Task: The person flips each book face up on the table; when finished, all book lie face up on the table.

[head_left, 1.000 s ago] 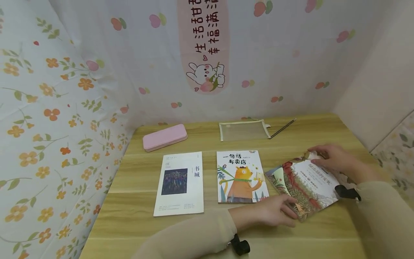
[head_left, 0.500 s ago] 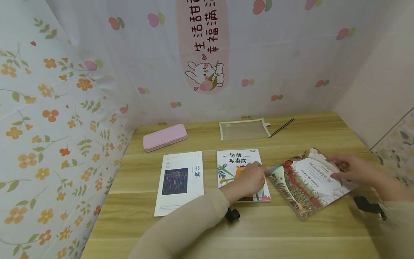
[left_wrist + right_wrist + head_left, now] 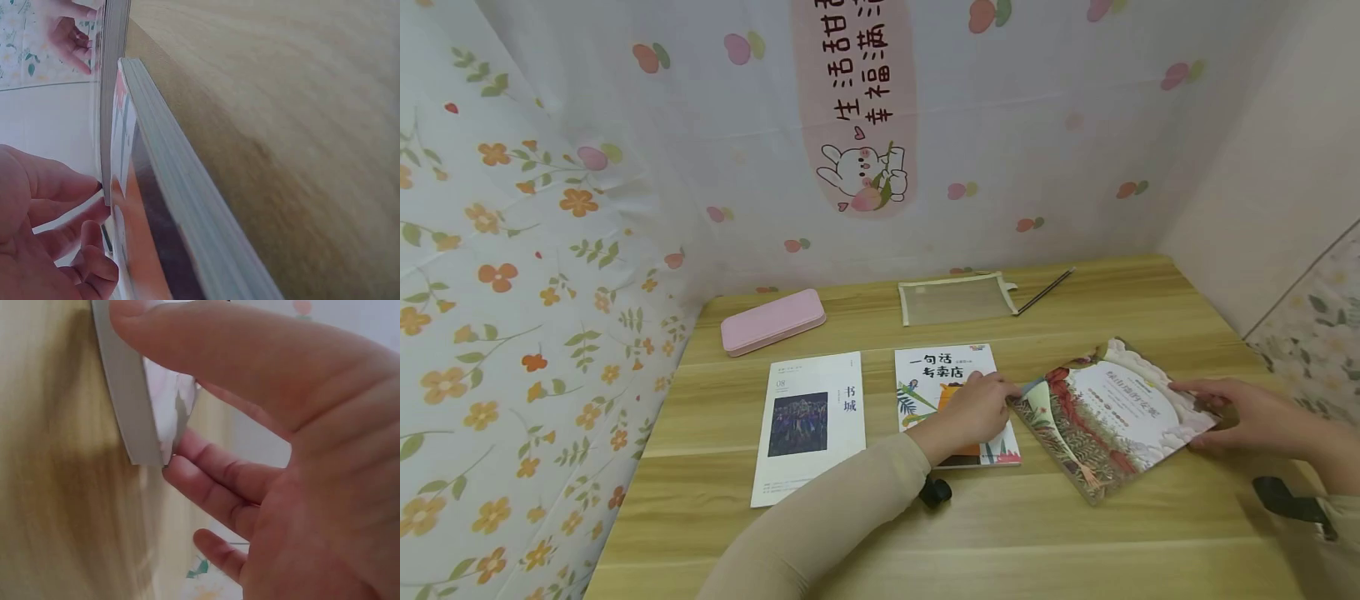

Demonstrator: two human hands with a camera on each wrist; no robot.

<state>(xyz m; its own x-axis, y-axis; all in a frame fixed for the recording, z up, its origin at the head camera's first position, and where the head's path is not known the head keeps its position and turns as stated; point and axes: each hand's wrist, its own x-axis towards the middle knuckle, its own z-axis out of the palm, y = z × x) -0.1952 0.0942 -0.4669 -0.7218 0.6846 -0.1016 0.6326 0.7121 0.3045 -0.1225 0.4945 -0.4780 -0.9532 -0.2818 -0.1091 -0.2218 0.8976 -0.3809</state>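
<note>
In the head view a picture book [image 3: 1112, 408] with a white oval title panel and red and green plant drawings lies askew at the right. My left hand [image 3: 973, 408] reaches over a bear-cover book [image 3: 917, 383] and pinches the picture book's left corner. The left wrist view shows thumb and fingertips at that corner, beside the bear-cover book's pages [image 3: 169, 162]. On the far side, my right hand [image 3: 1247, 417] holds the picture book's right corner. Its thumb [image 3: 187, 331] and fingers span the grey-white page edge [image 3: 122, 394] in the right wrist view.
A white book [image 3: 835, 375] with a dark square picture lies on the left of the wooden table [image 3: 1000, 533]. Along the back are a pink case [image 3: 773, 322], a mesh zip pouch [image 3: 957, 302] and a dark pencil [image 3: 1047, 290]. Patterned cloth walls [image 3: 700, 125] stand behind and left.
My left hand went from the picture book's lower edge to its left corner, crossing the bear-cover book. My right hand slid from the top edge to the right corner. The view shifted slightly.
</note>
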